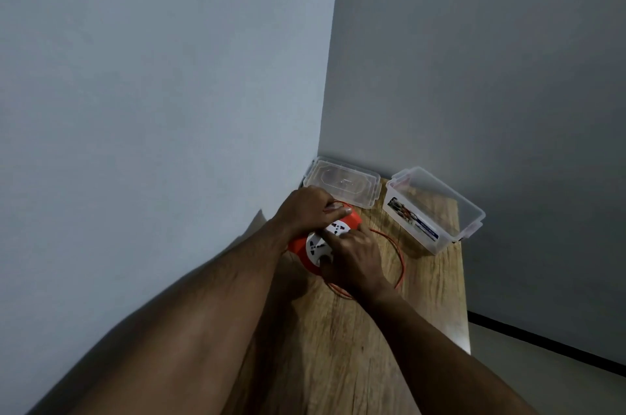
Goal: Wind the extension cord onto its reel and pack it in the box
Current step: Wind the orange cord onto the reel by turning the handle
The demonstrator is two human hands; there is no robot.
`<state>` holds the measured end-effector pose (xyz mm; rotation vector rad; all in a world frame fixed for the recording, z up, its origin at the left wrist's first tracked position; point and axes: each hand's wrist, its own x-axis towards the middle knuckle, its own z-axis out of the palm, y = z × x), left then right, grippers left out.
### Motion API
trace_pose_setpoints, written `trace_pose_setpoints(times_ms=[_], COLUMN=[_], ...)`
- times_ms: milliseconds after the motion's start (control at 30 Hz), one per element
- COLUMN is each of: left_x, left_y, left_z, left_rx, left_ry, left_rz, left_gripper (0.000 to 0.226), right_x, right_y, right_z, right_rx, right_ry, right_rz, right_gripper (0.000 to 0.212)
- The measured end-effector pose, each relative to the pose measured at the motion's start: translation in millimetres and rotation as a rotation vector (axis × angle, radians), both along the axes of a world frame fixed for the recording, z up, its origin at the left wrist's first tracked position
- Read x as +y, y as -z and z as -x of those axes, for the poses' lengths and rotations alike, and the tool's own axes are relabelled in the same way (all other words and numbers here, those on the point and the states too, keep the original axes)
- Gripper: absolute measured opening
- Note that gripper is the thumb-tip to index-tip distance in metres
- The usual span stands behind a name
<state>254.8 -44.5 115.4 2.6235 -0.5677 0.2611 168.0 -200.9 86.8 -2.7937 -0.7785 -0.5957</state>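
An orange reel (299, 243) with a white socket face (316, 243) lies on the wooden table (355, 347). My left hand (305, 208) grips its far rim. My right hand (355, 260) rests on the socket face with fingers pressed onto it. A thin orange cord (401, 258) loops loosely over the table to the right of the reel and passes under my right wrist. The clear plastic box (471, 211) stands open at the back right. Its clear lid (342, 182) lies flat at the back, just beyond my left hand.
The table sits in a corner, with a wall along its left side and another behind it. Its right edge (465, 313) drops to a pale floor with a dark skirting strip (542, 336).
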Motion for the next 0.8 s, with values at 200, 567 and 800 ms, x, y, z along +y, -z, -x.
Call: trace_pose_setpoints(times_ms=[200,567,800], left_x=[1.7,-3.5,-1.6], left_y=[-1.7,2.6,-2.6], left_z=[1.1,5.2,4.2], left_rx=[-0.052,-0.144,-0.126], left_ry=[-0.094,-0.076,-0.092], left_rz=[0.008,-0.037,-0.001], left_gripper=[0.07,0.066,0.057], right_x=[24.0,59.4,48.6], right_y=[-0.7,-18.8,-11.8], right_z=[11.0,-6.2,-4.7], right_rx=[0.278,1.017,1.092], right_ry=[0.304,0.929,0.66], right_rz=[-0.7,-1.936,-2.022], right_gripper=[0.053,0.075,0.072])
